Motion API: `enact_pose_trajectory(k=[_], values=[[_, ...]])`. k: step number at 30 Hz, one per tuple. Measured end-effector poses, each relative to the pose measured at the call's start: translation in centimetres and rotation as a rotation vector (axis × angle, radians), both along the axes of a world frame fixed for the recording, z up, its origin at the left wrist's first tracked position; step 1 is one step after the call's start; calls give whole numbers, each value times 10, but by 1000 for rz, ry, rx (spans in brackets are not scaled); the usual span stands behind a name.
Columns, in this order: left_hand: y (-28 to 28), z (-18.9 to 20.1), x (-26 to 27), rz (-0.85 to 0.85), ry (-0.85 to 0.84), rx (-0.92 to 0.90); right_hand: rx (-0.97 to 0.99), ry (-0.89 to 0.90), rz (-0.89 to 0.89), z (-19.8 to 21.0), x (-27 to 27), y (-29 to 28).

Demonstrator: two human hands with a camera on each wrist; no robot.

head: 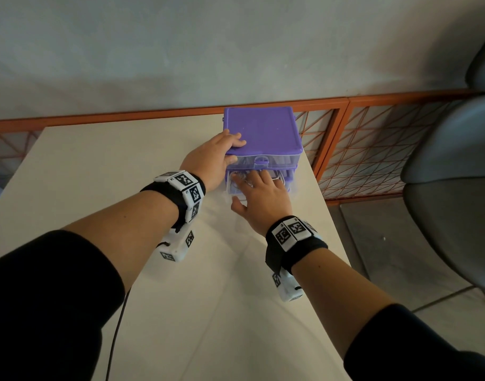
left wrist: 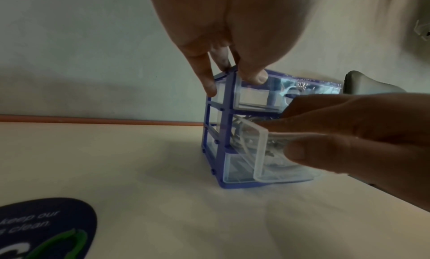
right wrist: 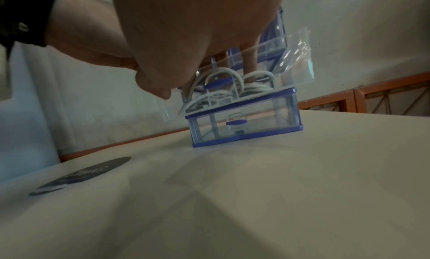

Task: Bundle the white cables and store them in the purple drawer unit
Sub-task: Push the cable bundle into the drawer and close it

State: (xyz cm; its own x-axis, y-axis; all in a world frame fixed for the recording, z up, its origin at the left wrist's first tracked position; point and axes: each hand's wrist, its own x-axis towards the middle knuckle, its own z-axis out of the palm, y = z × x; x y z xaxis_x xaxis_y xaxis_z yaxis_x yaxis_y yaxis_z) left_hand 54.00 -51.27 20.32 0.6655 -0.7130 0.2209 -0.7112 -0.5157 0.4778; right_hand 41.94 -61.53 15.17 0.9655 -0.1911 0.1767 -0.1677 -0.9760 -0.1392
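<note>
Your left hand point(head: 218, 152) holds the top left corner of the purple drawer unit point(head: 260, 130), thumb on the front and fingers curled over the lid. Your right hand point(head: 260, 193) has its fingers down in the pulled-out middle drawer point(left wrist: 260, 149), pressing on the white cables point(right wrist: 232, 90) that already lie coiled inside; I cannot tell if the fingers pinch them or only push.

The danger, I think, is in the loops. In the right wrist view they stand higher than the drawer rim — if you push the drawer in like this, a loop may catch under the top drawer and jam, or spring out. The unit looks light, so it may slide on the counter point(head: 125, 166) if the left hand relaxes.

Around it: a dark round sticker point(left wrist: 46, 226) at the lower left of the left wrist view, a grey chair point(head: 455, 174) at the right, an orange mesh railing point(head: 373, 149) behind. Nothing of these blocks the drawer.
</note>
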Motion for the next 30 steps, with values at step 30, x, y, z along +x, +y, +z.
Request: enact_pose_trajectory(k=[30], values=[[8, -45, -27, 46, 596, -277, 945, -184, -168, -5, -28, -72]])
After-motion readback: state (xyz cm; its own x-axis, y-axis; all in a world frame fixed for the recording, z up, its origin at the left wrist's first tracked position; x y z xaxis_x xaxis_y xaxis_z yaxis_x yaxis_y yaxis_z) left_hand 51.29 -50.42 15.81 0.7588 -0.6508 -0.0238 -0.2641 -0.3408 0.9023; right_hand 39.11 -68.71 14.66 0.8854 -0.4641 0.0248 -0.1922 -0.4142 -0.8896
